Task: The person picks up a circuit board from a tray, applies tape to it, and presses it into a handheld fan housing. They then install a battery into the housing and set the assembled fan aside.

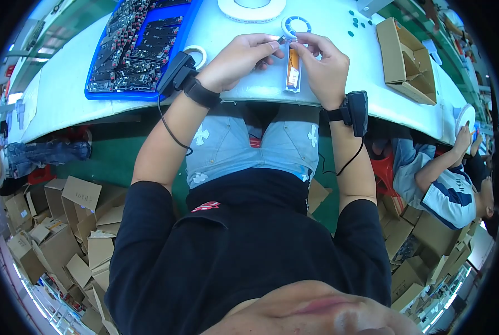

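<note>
My left hand (242,60) is closed in a pinch, its fingertips on a small dark piece (282,41) too tiny to make out. Close beside it, my right hand (325,64) bends over the top end of a slim clear-edged case (293,75) with an orange and white inside. Its thumb and forefinger press together there; what lies between them is hidden. Just beyond the fingertips is a round white and blue spoked ring (297,25). Both hands are over the white table (350,78), near its front edge.
A blue tray (127,96) full of dark circuit boards is at left, with a white tape roll (196,56) beside it. A larger white roll (252,12) lies farther back. At right stand an open cardboard box (392,50) and small green discs (354,23). A co-worker (453,190) sits at right.
</note>
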A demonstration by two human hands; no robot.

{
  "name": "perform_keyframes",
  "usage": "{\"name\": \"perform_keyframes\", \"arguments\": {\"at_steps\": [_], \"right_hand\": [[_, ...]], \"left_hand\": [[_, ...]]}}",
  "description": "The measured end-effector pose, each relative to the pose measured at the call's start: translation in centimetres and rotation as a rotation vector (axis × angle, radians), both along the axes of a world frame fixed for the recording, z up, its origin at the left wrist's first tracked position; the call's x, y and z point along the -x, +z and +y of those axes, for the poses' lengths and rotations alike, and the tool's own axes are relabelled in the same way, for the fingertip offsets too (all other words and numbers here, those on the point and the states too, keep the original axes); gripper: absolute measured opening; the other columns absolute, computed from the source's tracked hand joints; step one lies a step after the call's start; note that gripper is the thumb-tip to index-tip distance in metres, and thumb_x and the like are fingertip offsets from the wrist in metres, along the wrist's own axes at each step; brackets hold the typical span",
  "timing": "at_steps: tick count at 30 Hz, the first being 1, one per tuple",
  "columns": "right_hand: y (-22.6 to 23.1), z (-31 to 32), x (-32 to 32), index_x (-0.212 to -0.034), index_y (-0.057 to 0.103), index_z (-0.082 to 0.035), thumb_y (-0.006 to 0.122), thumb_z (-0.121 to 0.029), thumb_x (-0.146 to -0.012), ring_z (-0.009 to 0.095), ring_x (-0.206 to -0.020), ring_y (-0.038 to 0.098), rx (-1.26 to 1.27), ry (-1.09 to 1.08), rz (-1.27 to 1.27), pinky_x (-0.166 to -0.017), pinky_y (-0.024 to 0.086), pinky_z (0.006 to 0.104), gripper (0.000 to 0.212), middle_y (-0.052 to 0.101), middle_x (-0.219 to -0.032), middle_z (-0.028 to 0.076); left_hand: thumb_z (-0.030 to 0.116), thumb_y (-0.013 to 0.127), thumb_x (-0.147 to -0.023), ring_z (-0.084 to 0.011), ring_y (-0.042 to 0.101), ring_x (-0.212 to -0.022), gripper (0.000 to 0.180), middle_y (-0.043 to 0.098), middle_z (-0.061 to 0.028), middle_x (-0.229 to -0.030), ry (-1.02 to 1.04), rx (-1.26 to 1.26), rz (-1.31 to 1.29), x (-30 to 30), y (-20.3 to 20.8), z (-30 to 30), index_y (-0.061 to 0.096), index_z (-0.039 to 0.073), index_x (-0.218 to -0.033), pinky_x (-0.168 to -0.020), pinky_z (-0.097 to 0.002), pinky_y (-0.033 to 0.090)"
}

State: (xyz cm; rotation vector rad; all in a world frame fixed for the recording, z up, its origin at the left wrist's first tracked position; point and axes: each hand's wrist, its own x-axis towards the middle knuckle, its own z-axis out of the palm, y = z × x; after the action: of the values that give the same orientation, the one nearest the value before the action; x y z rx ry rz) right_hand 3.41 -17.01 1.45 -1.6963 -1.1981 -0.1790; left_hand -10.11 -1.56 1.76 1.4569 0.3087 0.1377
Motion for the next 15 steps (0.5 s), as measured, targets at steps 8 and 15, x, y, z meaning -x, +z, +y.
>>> {"name": "perform_keyframes", "arguments": {"at_steps": [8, 15], "right_hand": [[0.79, 0.07, 0.35, -0.098, 0.077, -0.003, 0.078, -0.011, -0.083, 0.012, -0.070, 0.061, 0.011, -0.080, -0.149, -0.061, 0.049, 0.0218, 0.017, 0.074, -0.089, 0.008], [0.47, 0.19, -0.09, -0.099, 0.077, -0.003, 0.078, -0.011, -0.083, 0.014, -0.074, 0.063, 0.000, -0.070, -0.150, -0.064, 0.050, 0.0243, 0.018, 0.074, -0.090, 0.008]], "left_hand": [[0.020, 0.057, -0.102, -0.0091, 0.058, -0.088, 0.035, 0.068, -0.0069, -0.111, 0.052, 0.080, -0.008, -0.26, 0.09, -0.63, 0.058, 0.000, -0.131, -0.084, -0.0245, 0.050], [0.021, 0.059, -0.101, -0.0086, 0.058, -0.089, 0.036, 0.068, -0.0060, -0.113, 0.048, 0.025, -0.017, -0.67, -0.42, -0.52, 0.059, 0.001, -0.130, -0.084, -0.0237, 0.050]]}}
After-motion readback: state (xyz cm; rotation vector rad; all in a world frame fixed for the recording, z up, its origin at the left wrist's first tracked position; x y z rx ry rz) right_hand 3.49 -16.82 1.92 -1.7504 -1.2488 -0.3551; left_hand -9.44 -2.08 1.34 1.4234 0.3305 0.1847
